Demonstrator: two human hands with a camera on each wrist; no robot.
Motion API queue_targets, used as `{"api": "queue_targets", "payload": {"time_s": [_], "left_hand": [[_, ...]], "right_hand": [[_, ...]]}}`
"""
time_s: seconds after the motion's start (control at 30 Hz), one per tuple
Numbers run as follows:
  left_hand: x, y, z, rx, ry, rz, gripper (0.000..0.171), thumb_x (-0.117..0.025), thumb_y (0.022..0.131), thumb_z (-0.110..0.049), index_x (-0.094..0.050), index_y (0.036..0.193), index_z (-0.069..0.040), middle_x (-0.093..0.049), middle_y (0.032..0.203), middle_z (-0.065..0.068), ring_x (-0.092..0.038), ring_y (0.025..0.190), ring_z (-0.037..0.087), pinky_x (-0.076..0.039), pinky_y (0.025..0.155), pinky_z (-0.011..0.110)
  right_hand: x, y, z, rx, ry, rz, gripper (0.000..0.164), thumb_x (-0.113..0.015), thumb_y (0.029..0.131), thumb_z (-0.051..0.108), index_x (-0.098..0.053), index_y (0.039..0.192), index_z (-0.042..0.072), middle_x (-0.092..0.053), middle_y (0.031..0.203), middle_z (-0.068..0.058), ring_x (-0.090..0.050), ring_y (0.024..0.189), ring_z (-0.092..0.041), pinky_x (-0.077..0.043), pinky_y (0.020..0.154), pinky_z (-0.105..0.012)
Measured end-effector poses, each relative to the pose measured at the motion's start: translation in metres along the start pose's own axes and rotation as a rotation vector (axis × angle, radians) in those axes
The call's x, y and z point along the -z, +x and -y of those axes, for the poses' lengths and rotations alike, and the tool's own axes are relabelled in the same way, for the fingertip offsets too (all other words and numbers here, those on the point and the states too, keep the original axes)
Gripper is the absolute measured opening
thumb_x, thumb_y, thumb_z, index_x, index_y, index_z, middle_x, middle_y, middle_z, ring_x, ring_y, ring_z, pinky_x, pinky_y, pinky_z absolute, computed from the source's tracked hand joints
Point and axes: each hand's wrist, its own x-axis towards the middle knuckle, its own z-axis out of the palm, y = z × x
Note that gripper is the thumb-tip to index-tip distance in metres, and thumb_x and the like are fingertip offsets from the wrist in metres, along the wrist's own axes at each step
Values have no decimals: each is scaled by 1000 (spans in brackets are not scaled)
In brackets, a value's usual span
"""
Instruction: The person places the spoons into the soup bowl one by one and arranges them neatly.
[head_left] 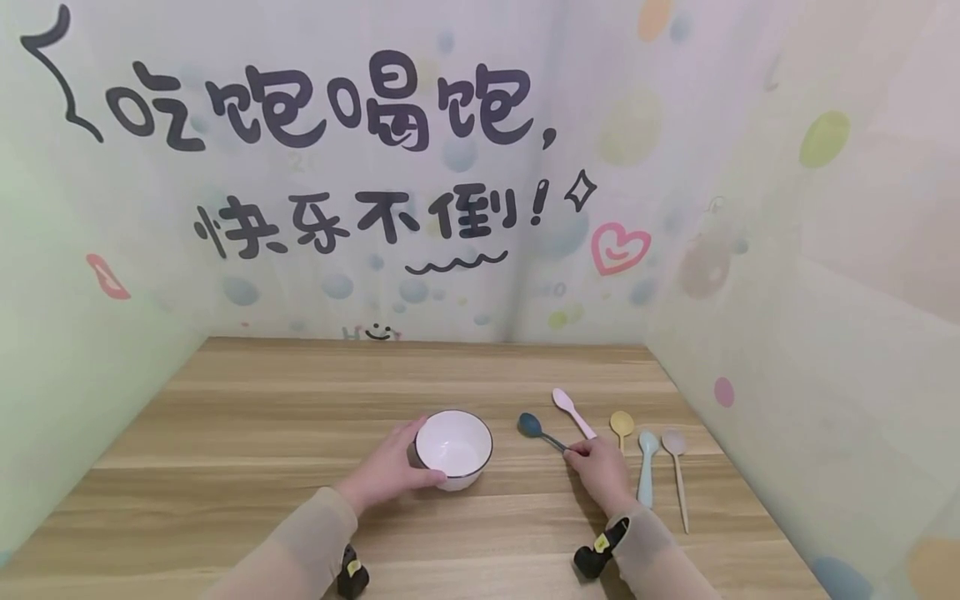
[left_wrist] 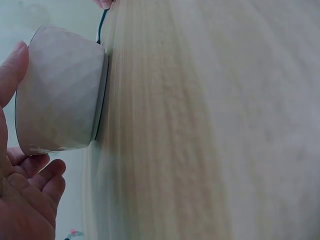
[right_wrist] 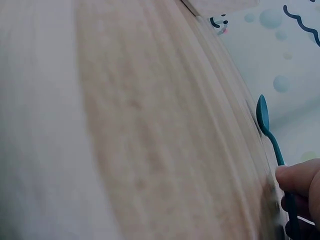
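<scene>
A white bowl with a dark rim stands upright on the wooden table, left of the spoons. My left hand grips its left side, thumb toward me and fingers round the far side; in the left wrist view the bowl's faceted outer wall shows between thumb and fingers. A dark teal spoon is pinched by its handle in my right hand, its head pointing left toward the bowl. In the right wrist view the spoon's head is close over the tabletop, and the handle's end is partly hidden by the fingers.
A pink spoon lies just beyond my right hand. To the right lie a yellow spoon, its handle partly hidden, a light blue spoon and a beige spoon. Printed curtain walls enclose the table's back and sides.
</scene>
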Motion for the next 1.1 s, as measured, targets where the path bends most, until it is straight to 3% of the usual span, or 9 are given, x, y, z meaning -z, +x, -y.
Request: {"api": "queue_targets", "payload": {"time_s": [0.17, 0.4, 0.6, 0.77, 0.93, 1.1], "left_hand": [[3, -1, 1, 2, -23, -2, 99, -85, 70, -41, -36, 146, 1, -41, 143, 24, -38, 132, 40, -31, 107, 59], [5, -2, 6, -24, 14, -6, 92, -83, 71, -44, -43, 143, -3, -40, 147, 15, -33, 137, 36, -28, 110, 57], [6, -2, 6, -63, 31, -6, 86, -83, 72, -44, -49, 140, -4, -40, 150, 7, -31, 139, 33, -26, 111, 55], [7, -4, 4, -68, 59, -7, 82, -81, 73, -45, -52, 138, -5, -40, 150, 5, -32, 139, 33, -27, 111, 54], [6, -10, 3, -71, 76, -15, 79, -79, 76, -47, -53, 137, -6, -39, 151, 4, -33, 138, 33, -28, 111, 53], [6, -17, 2, -101, 72, -15, 72, -76, 80, -45, -54, 135, -4, -39, 151, 5, -32, 139, 34, -28, 112, 52]], "right_hand": [[4, 2, 6, 24, 24, -17, 9, -70, 88, 18, -75, 92, 12, -62, 88, -2, -52, 76, -18, -42, 62, -29], [12, 6, 19, 142, -12, -43, 9, -71, 87, 21, -76, 90, 14, -60, 87, -1, -50, 76, -18, -42, 62, -30], [23, 4, 41, 341, -91, -26, 8, -75, 85, 24, -76, 85, 17, -61, 85, 6, -52, 83, -16, -44, 71, -33], [28, 3, 62, 486, -182, 24, 7, -77, 83, 27, -75, 81, 21, -59, 80, 15, -53, 82, -13, -45, 71, -33], [29, 3, 80, 547, -227, 89, 10, -75, 85, 31, -77, 86, 21, -57, 79, 19, -55, 86, -13, -47, 73, -32], [26, 5, 93, 602, -262, 108, 8, -75, 85, 27, -77, 86, 20, -55, 78, 18, -49, 78, -9, -44, 70, -29]]}}
